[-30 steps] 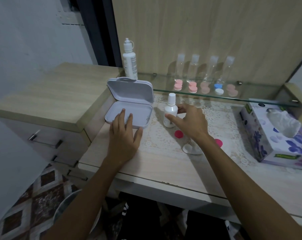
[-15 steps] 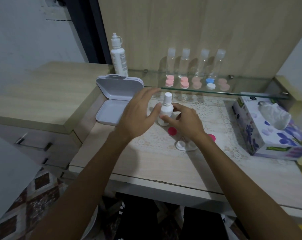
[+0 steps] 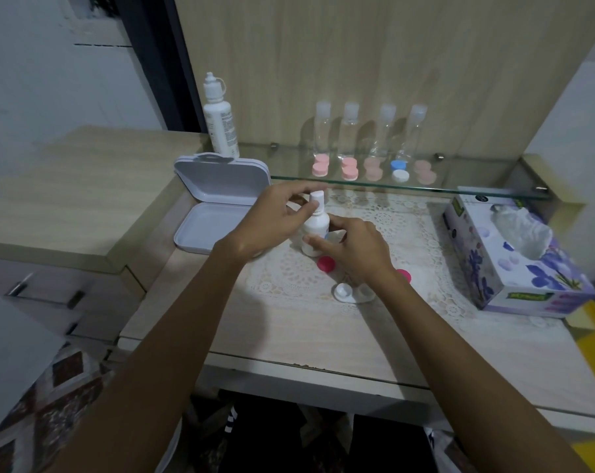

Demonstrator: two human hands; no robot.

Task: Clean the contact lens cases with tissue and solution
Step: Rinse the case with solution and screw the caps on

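Right hand [image 3: 354, 250] is gripping the upright solution bottle [image 3: 315, 230] on the desk [image 3: 289, 339] while left-hand fingers [image 3: 301, 213] are pinching its cap, directly above; the open lens case [image 3: 352, 292] is lying just nearer.

a pale wood bench [image 3: 289, 336] is covered by a lace mat [image 3: 408, 233]. on it are set an open white box [image 3: 214, 227], a small white bottle [image 3: 316, 227], two pink caps [image 3: 326, 264], a white lens case [image 3: 352, 291] and a tissue box [image 3: 514, 254].
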